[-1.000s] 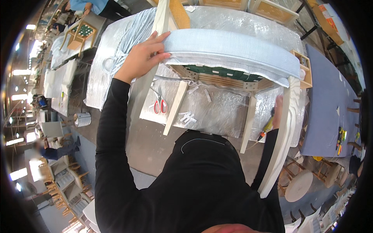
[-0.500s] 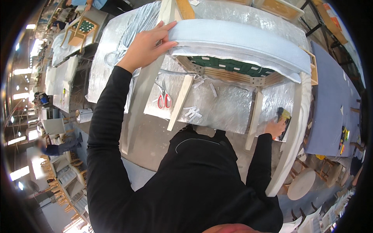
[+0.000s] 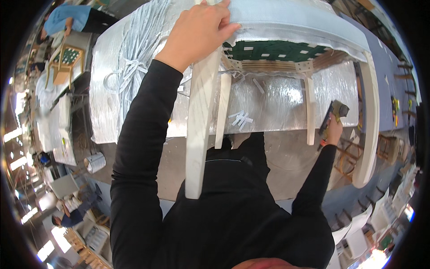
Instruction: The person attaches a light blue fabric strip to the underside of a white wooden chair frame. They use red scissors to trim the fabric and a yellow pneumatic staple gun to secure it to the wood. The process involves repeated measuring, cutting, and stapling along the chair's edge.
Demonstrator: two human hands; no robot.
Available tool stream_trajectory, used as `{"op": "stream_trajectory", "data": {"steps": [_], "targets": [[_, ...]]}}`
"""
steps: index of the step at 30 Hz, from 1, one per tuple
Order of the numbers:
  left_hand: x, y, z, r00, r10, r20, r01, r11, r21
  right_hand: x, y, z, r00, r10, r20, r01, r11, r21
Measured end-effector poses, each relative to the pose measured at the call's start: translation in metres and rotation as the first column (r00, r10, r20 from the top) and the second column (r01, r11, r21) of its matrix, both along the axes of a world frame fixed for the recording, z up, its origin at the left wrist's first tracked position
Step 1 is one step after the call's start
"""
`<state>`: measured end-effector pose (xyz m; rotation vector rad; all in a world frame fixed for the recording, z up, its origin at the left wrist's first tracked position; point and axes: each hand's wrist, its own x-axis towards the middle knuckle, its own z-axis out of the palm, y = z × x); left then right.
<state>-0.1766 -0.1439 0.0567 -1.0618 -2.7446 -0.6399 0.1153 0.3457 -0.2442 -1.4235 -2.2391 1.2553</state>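
Observation:
A wooden chair frame stands upside down or tipped on the table, its pale leg pointing toward me. Light blue fabric covers the seat edge, and green webbing shows beneath it. My left hand grips the seat's left corner, thumb on the near side of the fabric and fingers over the top. Down at the right, beside the table's near edge, my right hand is closed around a dark staple gun. The gun is apart from the chair.
The table is wrapped in clear plastic. White strips lie on it, with gathered light blue cloth at its left. A blue-covered table stands at right. A person in blue works at far left. Stools stand at lower right.
The right hand has raised the staple gun from the tabletop and swung it outward. My left hand stays at the seat corner. The chair has turned in view, and the scissors are now out of sight.

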Motion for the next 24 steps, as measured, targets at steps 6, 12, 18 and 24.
{"op": "stream_trajectory", "data": {"steps": [6, 12, 18, 24], "targets": [[-0.007, 0.009, 0.001, 0.999, 0.022, 0.033, -0.018, 0.993, -0.114, -0.052, -0.223, 0.115, 0.710, -0.270, -0.650, -0.151, 0.843, -0.516], [-0.020, 0.004, -0.022, 0.991, -0.045, -0.128, 0.036, 0.997, -0.069, -0.120, -0.342, 0.168, 0.573, 0.013, -0.819, -0.353, 0.906, -0.233], [-0.030, -0.002, -0.031, 0.978, -0.093, -0.188, 0.088, 0.996, -0.036, -0.157, -0.378, 0.160, 0.574, 0.325, -0.751, -0.299, 0.938, 0.177], [-0.029, -0.002, -0.031, 0.974, -0.087, -0.208, 0.071, 0.994, -0.082, -0.164, -0.382, 0.160, 0.588, 0.365, -0.722, -0.223, 0.931, 0.289]]}}
